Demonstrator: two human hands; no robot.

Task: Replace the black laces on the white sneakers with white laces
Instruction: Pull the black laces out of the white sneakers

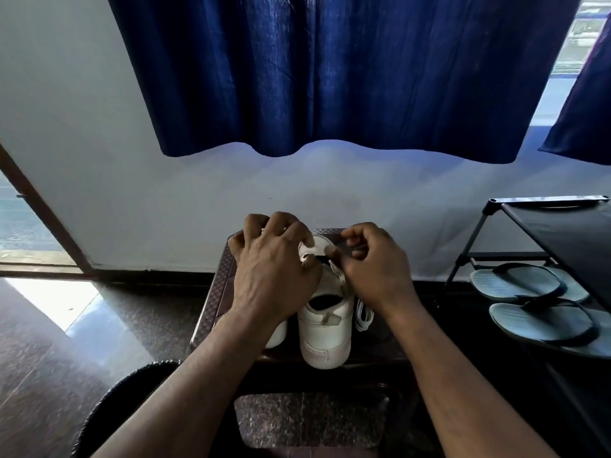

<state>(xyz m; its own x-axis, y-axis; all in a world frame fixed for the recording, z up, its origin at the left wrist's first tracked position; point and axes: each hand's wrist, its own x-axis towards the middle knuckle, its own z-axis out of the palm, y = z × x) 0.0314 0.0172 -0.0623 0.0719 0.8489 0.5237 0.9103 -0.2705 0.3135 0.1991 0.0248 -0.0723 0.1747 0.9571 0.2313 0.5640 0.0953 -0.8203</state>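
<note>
White sneakers stand side by side on a dark brown stool (216, 292), heels toward the person and toes toward the wall. The right sneaker (325, 328) is in full view, with its opening and heel tab exposed. The left sneaker (277, 332) is mostly covered by the left forearm; only its heel shows.

Left hand (274, 269): positioned over the front of both sneakers, fingers curled downward. The thumb is pressed against the raised tongue of the right sneaker, so the hand grips that sneaker at the forefoot. The fingertips are hidden behind the hand.

Right hand (377, 269): positioned at the right side of the lacing area, fingers curled. Thumb and forefinger pinch the black lace (322, 259), a short length of which shows between the two hands at the eyelets.

White laces (363, 314): a folded bundle lying on the stool, just beside the right sneaker on its right side, below the right wrist.

Surroundings: a blue curtain (330, 77) hangs on the wall behind. A black shoe rack (555, 233) stands to the right, with a pair of grey flip-flops (529, 302) on its lower shelf.
</note>
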